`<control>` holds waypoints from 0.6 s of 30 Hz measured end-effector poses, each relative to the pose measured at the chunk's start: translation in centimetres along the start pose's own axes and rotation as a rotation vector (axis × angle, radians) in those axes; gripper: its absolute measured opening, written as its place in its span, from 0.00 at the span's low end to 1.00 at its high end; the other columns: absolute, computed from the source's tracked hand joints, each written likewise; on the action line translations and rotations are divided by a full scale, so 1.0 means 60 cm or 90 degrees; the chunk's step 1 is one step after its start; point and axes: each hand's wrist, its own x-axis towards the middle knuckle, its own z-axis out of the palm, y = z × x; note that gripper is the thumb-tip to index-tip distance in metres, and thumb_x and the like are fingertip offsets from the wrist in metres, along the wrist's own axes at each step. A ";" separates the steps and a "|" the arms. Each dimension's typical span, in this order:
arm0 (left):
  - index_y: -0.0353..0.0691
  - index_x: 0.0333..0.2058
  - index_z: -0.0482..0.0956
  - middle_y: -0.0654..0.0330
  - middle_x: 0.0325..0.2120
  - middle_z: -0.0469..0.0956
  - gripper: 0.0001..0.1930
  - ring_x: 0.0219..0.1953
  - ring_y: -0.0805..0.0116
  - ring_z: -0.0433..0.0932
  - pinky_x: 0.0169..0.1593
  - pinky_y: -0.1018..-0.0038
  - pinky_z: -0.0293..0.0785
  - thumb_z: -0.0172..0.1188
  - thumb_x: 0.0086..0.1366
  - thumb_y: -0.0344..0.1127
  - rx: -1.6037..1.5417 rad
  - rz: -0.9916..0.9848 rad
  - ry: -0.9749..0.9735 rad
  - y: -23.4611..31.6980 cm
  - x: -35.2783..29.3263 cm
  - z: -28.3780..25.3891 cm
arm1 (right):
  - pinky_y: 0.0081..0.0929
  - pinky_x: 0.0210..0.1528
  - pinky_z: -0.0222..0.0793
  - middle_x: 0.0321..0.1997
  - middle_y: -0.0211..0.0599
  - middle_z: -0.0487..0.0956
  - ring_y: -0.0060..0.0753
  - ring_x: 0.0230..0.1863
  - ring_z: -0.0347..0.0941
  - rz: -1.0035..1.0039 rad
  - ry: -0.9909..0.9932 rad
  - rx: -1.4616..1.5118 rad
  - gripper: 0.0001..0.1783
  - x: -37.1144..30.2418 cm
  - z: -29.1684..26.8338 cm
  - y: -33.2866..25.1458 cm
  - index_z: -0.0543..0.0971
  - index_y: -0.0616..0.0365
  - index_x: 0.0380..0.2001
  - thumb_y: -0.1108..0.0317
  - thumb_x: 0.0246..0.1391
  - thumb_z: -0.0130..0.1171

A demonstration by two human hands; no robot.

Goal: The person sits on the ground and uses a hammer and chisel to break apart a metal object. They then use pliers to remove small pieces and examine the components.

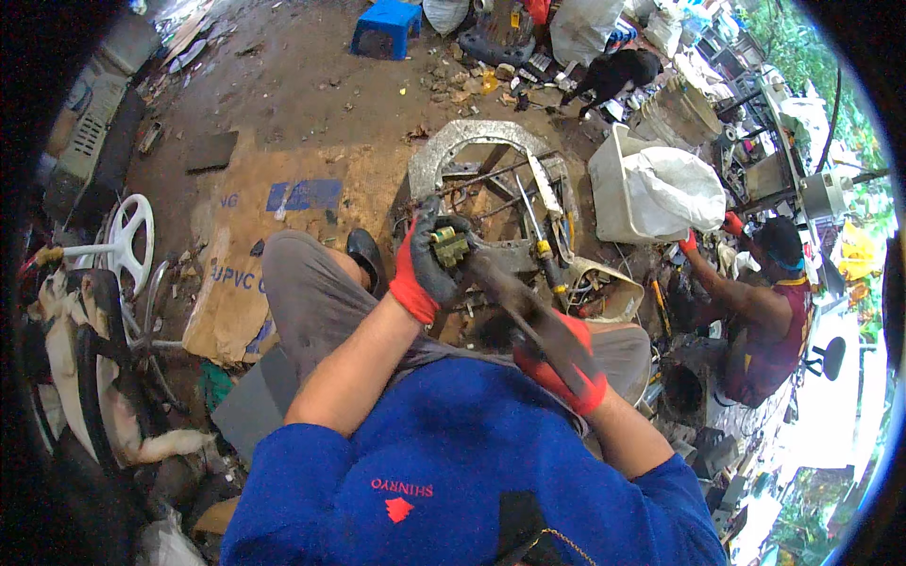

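Near frame centre, the left hand (425, 259) has its fingers clamped on a small brass-coloured metal block (452, 248), probably stiff and dense, best held by its sides. Blur hides whether the right hand (545, 366) grips the dark bar (522, 306).

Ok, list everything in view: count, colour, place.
metal part: one, brassy, centre
long bar: one, dark, centre
octagonal frame: one, grey, ahead
screwdriver: one, yellow handle, by frame
cardboard: uncounted, brown, ground left
stool: one, blue, top
bin: one, whitish, right
sacks: several, white, bin and top
animal: one, black, upper right
dog: one, pale, left
wheel: one, white, left
co-worker: one, maroon top, right
scrap: uncounted, mixed, right
left hand: one, black-red glove, around metal part
right hand: one, red glove, at bar
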 end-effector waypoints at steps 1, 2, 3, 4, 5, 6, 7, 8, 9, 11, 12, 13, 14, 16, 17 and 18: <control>0.45 0.35 0.79 0.59 0.28 0.81 0.22 0.31 0.60 0.82 0.40 0.59 0.81 0.50 0.70 0.58 -0.003 0.010 0.018 0.000 0.001 0.006 | 0.34 0.44 0.76 0.35 0.44 0.82 0.43 0.38 0.82 -0.026 0.013 -0.136 0.22 0.016 0.007 -0.033 0.80 0.59 0.42 0.62 0.42 0.71; 0.45 0.35 0.79 0.59 0.29 0.81 0.22 0.32 0.60 0.82 0.40 0.59 0.81 0.50 0.70 0.58 -0.004 0.017 0.042 0.000 -0.003 0.005 | 0.35 0.44 0.76 0.35 0.43 0.82 0.44 0.38 0.81 -0.048 0.026 -0.267 0.22 0.023 0.012 -0.058 0.80 0.59 0.41 0.62 0.41 0.71; 0.45 0.36 0.79 0.58 0.31 0.82 0.23 0.34 0.60 0.82 0.42 0.60 0.81 0.48 0.71 0.58 -0.026 -0.001 0.027 0.008 -0.001 -0.006 | 0.36 0.45 0.76 0.36 0.45 0.83 0.46 0.40 0.82 -0.028 0.030 -0.271 0.23 0.026 0.010 -0.071 0.80 0.58 0.42 0.62 0.41 0.71; 0.44 0.36 0.79 0.58 0.31 0.82 0.23 0.34 0.60 0.83 0.42 0.59 0.82 0.47 0.71 0.58 -0.027 -0.004 0.027 0.015 0.000 0.003 | 0.37 0.44 0.76 0.36 0.45 0.83 0.47 0.39 0.81 -0.050 0.017 -0.217 0.22 0.024 0.003 -0.063 0.80 0.58 0.42 0.62 0.41 0.70; 0.44 0.36 0.79 0.57 0.30 0.82 0.23 0.34 0.60 0.83 0.42 0.59 0.82 0.47 0.71 0.58 -0.032 -0.012 0.032 0.018 -0.005 0.012 | 0.39 0.43 0.77 0.36 0.46 0.82 0.49 0.39 0.81 -0.064 0.000 -0.163 0.22 0.011 -0.008 -0.047 0.81 0.58 0.41 0.62 0.41 0.70; 0.44 0.36 0.79 0.57 0.30 0.82 0.23 0.34 0.60 0.83 0.42 0.59 0.82 0.46 0.72 0.58 -0.038 -0.020 0.037 0.020 -0.006 0.017 | 0.40 0.42 0.77 0.36 0.46 0.82 0.50 0.38 0.81 -0.077 -0.015 -0.108 0.21 0.002 -0.014 -0.037 0.81 0.59 0.41 0.63 0.41 0.70; 0.44 0.35 0.79 0.57 0.30 0.82 0.23 0.34 0.60 0.83 0.41 0.58 0.82 0.47 0.71 0.57 -0.012 0.000 0.077 0.015 0.001 -0.009 | 0.40 0.38 0.77 0.34 0.45 0.81 0.51 0.36 0.80 -0.160 -0.014 -0.217 0.20 0.006 -0.011 -0.054 0.80 0.59 0.40 0.64 0.42 0.69; 0.44 0.35 0.79 0.57 0.29 0.82 0.22 0.34 0.60 0.83 0.41 0.59 0.82 0.48 0.71 0.57 -0.021 -0.008 0.049 0.012 0.006 -0.018 | 0.41 0.35 0.76 0.32 0.43 0.80 0.52 0.33 0.79 -0.240 0.012 -0.328 0.18 0.008 -0.013 -0.071 0.80 0.59 0.39 0.65 0.42 0.69; 0.44 0.35 0.79 0.57 0.29 0.82 0.22 0.33 0.60 0.83 0.40 0.59 0.82 0.48 0.71 0.58 -0.029 -0.016 0.022 0.010 0.007 -0.029 | 0.42 0.34 0.76 0.31 0.43 0.79 0.52 0.32 0.78 -0.214 0.034 -0.347 0.18 0.008 -0.002 -0.053 0.80 0.59 0.38 0.65 0.42 0.69; 0.46 0.33 0.78 0.59 0.27 0.82 0.22 0.31 0.60 0.82 0.38 0.59 0.82 0.50 0.70 0.59 -0.047 -0.041 -0.001 0.004 0.010 -0.018 | 0.43 0.38 0.77 0.34 0.47 0.82 0.53 0.35 0.80 -0.288 0.016 -0.331 0.20 0.030 0.004 -0.052 0.81 0.58 0.41 0.63 0.43 0.68; 0.46 0.32 0.78 0.59 0.27 0.81 0.23 0.30 0.60 0.82 0.38 0.59 0.82 0.50 0.70 0.60 -0.036 -0.023 0.029 0.000 0.017 -0.010 | 0.41 0.43 0.77 0.41 0.50 0.83 0.51 0.40 0.81 -0.037 0.026 -0.275 0.21 0.026 0.006 -0.059 0.81 0.58 0.45 0.64 0.45 0.67; 0.47 0.32 0.78 0.59 0.26 0.81 0.23 0.30 0.60 0.82 0.37 0.59 0.82 0.49 0.69 0.60 -0.024 -0.006 0.065 -0.001 0.020 -0.002 | 0.39 0.45 0.76 0.43 0.49 0.82 0.50 0.41 0.81 -0.020 0.019 -0.261 0.22 0.032 0.002 -0.057 0.81 0.58 0.47 0.64 0.46 0.66; 0.47 0.31 0.78 0.59 0.26 0.81 0.23 0.29 0.60 0.82 0.37 0.59 0.82 0.49 0.69 0.61 -0.012 0.011 0.100 0.001 0.021 0.005 | 0.37 0.47 0.76 0.46 0.49 0.82 0.48 0.42 0.81 -0.004 0.011 -0.247 0.23 0.037 -0.006 -0.051 0.81 0.58 0.48 0.65 0.46 0.66; 0.47 0.31 0.78 0.59 0.26 0.80 0.23 0.29 0.59 0.82 0.36 0.58 0.82 0.49 0.69 0.61 -0.006 -0.012 0.111 0.007 0.019 0.005 | 0.37 0.48 0.76 0.46 0.48 0.82 0.47 0.42 0.81 -0.072 -0.014 -0.125 0.23 0.026 -0.019 -0.041 0.80 0.57 0.49 0.65 0.47 0.66; 0.47 0.31 0.78 0.59 0.25 0.80 0.23 0.29 0.58 0.82 0.35 0.58 0.82 0.49 0.69 0.61 -0.006 -0.026 0.121 0.007 0.015 -0.002 | 0.37 0.49 0.75 0.46 0.48 0.82 0.47 0.42 0.81 -0.056 -0.005 -0.148 0.24 0.023 -0.021 -0.049 0.80 0.57 0.49 0.64 0.47 0.66; 0.47 0.31 0.78 0.59 0.25 0.80 0.23 0.29 0.58 0.82 0.34 0.58 0.81 0.49 0.69 0.61 -0.006 -0.040 0.132 0.004 0.009 -0.008 | 0.37 0.49 0.75 0.46 0.48 0.82 0.47 0.43 0.81 -0.029 -0.004 -0.169 0.24 0.011 -0.022 -0.062 0.80 0.57 0.50 0.64 0.47 0.67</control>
